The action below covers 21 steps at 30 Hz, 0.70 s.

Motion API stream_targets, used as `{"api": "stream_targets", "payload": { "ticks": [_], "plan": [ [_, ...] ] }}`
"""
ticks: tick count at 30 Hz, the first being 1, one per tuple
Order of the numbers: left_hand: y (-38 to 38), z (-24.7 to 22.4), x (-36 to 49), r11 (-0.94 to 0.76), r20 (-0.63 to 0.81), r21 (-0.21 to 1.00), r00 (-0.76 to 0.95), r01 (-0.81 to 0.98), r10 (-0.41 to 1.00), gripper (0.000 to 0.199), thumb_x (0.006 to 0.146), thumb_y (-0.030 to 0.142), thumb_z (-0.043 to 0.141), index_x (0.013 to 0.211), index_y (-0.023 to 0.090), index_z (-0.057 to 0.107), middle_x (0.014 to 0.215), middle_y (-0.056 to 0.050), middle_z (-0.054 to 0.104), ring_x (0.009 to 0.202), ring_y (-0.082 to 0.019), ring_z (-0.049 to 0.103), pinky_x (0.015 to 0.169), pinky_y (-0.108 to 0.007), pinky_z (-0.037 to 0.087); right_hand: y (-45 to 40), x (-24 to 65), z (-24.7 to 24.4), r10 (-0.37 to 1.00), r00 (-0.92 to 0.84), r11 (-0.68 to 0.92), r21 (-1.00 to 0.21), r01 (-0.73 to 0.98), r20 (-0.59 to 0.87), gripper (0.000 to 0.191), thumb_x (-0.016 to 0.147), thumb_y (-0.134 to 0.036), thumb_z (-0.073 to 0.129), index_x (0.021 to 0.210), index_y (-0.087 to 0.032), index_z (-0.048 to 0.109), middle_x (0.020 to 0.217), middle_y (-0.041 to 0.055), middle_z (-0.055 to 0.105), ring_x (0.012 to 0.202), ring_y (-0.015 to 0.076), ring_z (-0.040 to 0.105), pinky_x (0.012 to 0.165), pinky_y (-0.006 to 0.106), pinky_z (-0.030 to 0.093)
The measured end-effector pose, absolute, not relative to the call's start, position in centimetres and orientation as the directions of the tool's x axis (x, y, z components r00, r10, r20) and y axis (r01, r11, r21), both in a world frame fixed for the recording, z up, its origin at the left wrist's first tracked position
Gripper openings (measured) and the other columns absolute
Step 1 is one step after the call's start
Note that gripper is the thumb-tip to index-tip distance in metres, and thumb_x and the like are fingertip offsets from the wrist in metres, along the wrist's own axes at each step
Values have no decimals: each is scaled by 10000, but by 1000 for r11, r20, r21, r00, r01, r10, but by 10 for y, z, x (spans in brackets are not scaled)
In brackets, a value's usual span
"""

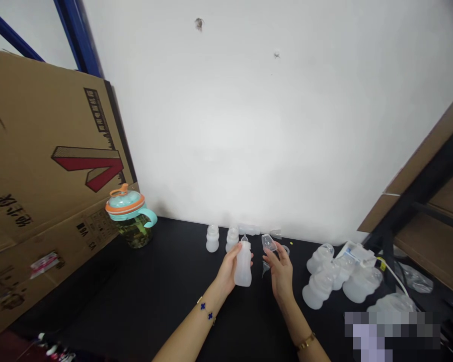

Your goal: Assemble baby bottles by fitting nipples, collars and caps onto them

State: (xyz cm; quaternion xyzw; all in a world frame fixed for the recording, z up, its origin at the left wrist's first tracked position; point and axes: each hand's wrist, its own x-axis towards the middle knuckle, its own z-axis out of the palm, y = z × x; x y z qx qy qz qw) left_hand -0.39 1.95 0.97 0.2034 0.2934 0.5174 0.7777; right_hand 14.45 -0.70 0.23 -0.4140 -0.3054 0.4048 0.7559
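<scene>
Right of the teal-lidded jug (130, 216), a baby bottle (243, 267) is held near-upright by the left hand (227, 271); the clear cap (269, 242), pinched by the right hand (281, 273), is best kept off the teat (244, 238).

Prob. a storeroom or small workshop w/ a work table, not a home kitchen: plain white wall (230, 125) w/ chipped holes (199, 23), blue metal frame (73, 35) top L, big printed cardboard box (30, 125) below it, dark metal bar (438, 161) & more cardboard on R. Black table (166, 306) vs. wall, w/ multiple similar bottles (317, 289) grouped R; personal-type drink jug (130, 216) nr. box. Exact type of rm. unclear.
</scene>
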Motion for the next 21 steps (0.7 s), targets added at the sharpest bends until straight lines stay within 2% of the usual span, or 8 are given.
{"api": "stream_targets", "payload": {
  "ticks": [7, 15, 21],
  "plan": [
    [20, 12, -3, 377, -179, 649, 349, -661, 920, 366, 811, 441, 733, 986, 120, 708, 1008, -132, 727, 813, -219, 711, 641, -280, 570, -8, 144, 0, 882, 454, 324, -865, -383, 129, 512, 665, -307, 840, 1110, -251, 594, 1226, 29, 598, 814, 163, 687, 641, 259, 548],
    [23, 1, -1, 480, -358, 649, 319, -591, 878, 409, 849, 479, 678, 983, 93, 695, 883, -138, 738, 704, -210, 704, 570, -279, 553, -4, 146, -2, 913, 403, 276, -831, -483, 69, 510, 668, -284, 836, 1113, -264, 588, 1160, 4, 638, 787, 134, 668, 690, 262, 544],
    [25, -3, -2, 507, -344, 618, 373, -600, 861, 362, 867, 417, 642, 993, 81, 685, 942, -156, 736, 685, -198, 689, 578, -272, 522, -2, 149, -2, 923, 384, 230, -787, -572, -9, 436, 712, -345, 804, 1091, -270, 600, 1014, -8, 680, 781, 148, 678, 698, 272, 551]
  ]
}}
